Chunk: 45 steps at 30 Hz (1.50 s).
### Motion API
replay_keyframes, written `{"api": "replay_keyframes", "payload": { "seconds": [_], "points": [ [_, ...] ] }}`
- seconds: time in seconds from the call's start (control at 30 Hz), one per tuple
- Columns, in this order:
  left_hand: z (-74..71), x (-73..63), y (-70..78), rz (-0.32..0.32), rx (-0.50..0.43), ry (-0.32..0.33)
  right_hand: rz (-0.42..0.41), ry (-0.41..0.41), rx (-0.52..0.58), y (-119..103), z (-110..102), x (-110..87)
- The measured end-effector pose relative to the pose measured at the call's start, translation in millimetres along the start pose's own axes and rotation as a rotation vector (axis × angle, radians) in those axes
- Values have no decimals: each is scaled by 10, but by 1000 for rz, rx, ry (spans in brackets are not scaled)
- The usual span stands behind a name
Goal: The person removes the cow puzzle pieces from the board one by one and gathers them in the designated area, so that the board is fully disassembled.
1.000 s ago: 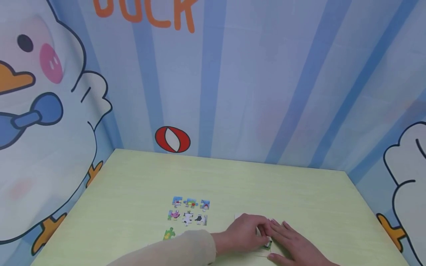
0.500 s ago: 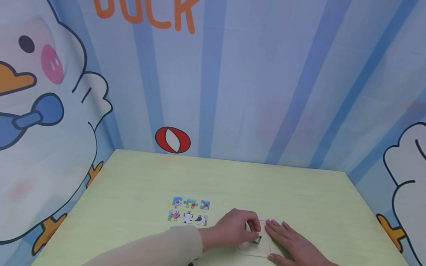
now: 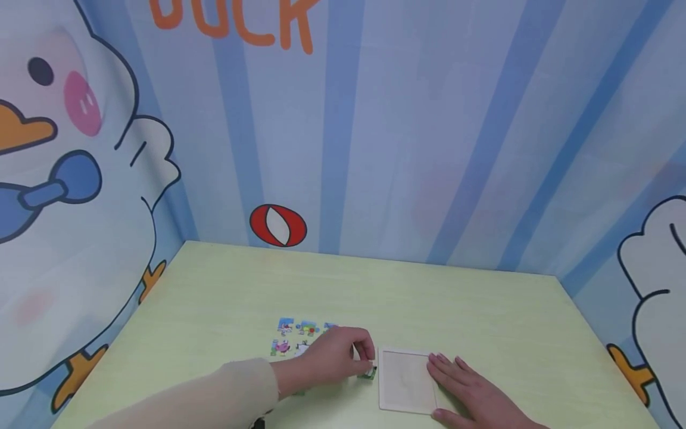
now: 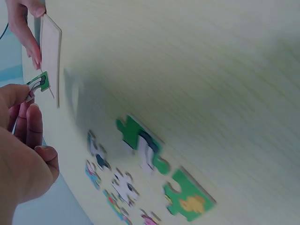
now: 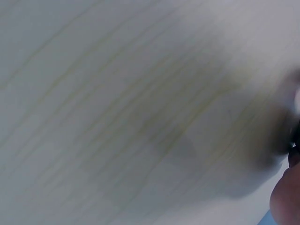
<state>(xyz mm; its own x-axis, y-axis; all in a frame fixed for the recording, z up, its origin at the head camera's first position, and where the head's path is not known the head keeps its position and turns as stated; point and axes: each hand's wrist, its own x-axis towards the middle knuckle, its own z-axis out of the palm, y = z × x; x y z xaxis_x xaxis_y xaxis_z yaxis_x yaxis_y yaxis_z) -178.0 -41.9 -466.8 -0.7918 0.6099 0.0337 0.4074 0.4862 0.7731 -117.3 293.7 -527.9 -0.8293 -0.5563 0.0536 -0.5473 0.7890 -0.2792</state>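
Observation:
My left hand (image 3: 332,357) pinches a puzzle piece (image 3: 368,373) between thumb and fingers, just left of a square wooden puzzle tray (image 3: 406,384). The piece shows green with black and white in the left wrist view. Bare wood shows across the tray's floor. My right hand (image 3: 477,393) lies with extended fingers along the tray's right edge. Loose puzzle pieces lie below and behind the left hand: a green one with a white and black shape (image 4: 143,145), a green one with an orange figure (image 4: 190,197), and a white spotted one (image 4: 124,185).
Several more pieces sit in rows, among them a blue one (image 3: 286,325) and one with a pink figure (image 3: 280,347). My left forearm and sleeve (image 3: 214,393) cover part of the pale table (image 3: 230,292). A duck-printed backdrop (image 3: 396,131) stands behind. The right wrist view is blurred.
My left hand has moved left off the tray with the puzzle piece in its fingers, uncovering the tray's bare floor. It now hides some of the loose pieces. The right hand stays put.

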Motion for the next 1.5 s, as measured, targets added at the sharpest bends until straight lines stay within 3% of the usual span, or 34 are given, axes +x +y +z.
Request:
{"api": "replay_keyframes", "payload": {
  "seconds": [0.33,0.73,1.1,1.5],
  "points": [
    [-199,-217,-151,-43,16,27,-71,71,-46,41,25,-12],
    [-340,-421,-269,-45,16,56,-125,134,-99,65,44,-23],
    [-279,-527,-414,2,-13,67,-130,132,-112,43,43,-32],
    [-245,-569,-431,-26,47,60,-153,141,-146,32,27,-29]
  ]
}}
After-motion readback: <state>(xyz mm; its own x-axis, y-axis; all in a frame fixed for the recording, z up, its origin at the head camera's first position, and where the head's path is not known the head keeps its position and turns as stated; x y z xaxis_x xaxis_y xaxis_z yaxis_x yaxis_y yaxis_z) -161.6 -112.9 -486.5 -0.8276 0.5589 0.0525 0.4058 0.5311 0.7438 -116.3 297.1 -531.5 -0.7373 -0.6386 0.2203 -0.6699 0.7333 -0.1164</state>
